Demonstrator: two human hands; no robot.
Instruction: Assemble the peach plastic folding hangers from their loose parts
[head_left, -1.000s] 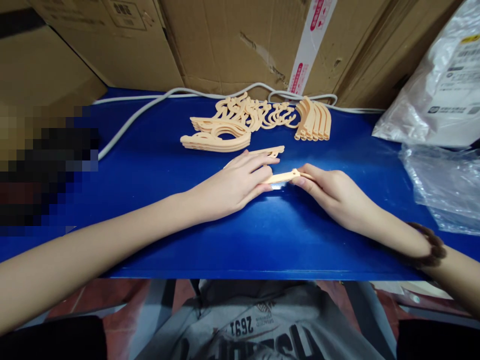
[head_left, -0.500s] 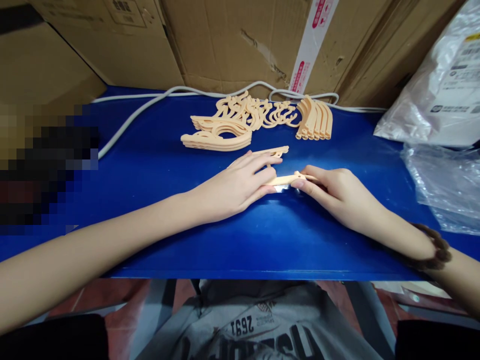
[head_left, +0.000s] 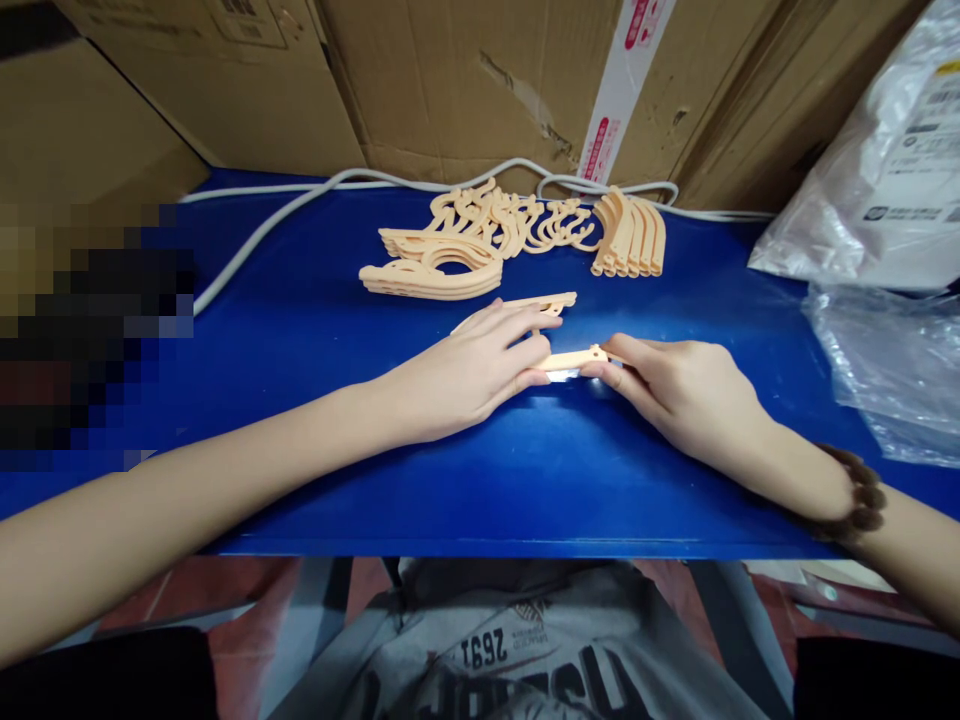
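Observation:
Centrally on the blue table, my left hand (head_left: 487, 365) is closed over a beige plastic folding hanger part (head_left: 570, 358). One of its arms pokes out beyond my fingertips; another end shows above my index finger. At the right tip of the near arm, my right hand (head_left: 686, 385) is closed in a pinch, thumb in front and fingers behind. Whatever else sits between those right fingers is hidden. Behind my left hand lies a stack of similar hanger bodies (head_left: 431, 285). Loose beige hooks (head_left: 510, 225) are heaped beyond it, and curved arm pieces (head_left: 630, 240) stand grouped to their right.
A white cable (head_left: 285, 215) runs along the back of the blue table (head_left: 360, 490). Cardboard boxes (head_left: 450, 90) wall off the rear. At the right are a white plastic parcel bag (head_left: 862, 200) and crumpled clear plastic (head_left: 885, 370). A blurred-out area covers the left side.
My right hand has shifted slightly and turned at the hanger's tip; the thin piece earlier seen under its fingers is now hidden. My left hand keeps its hold.

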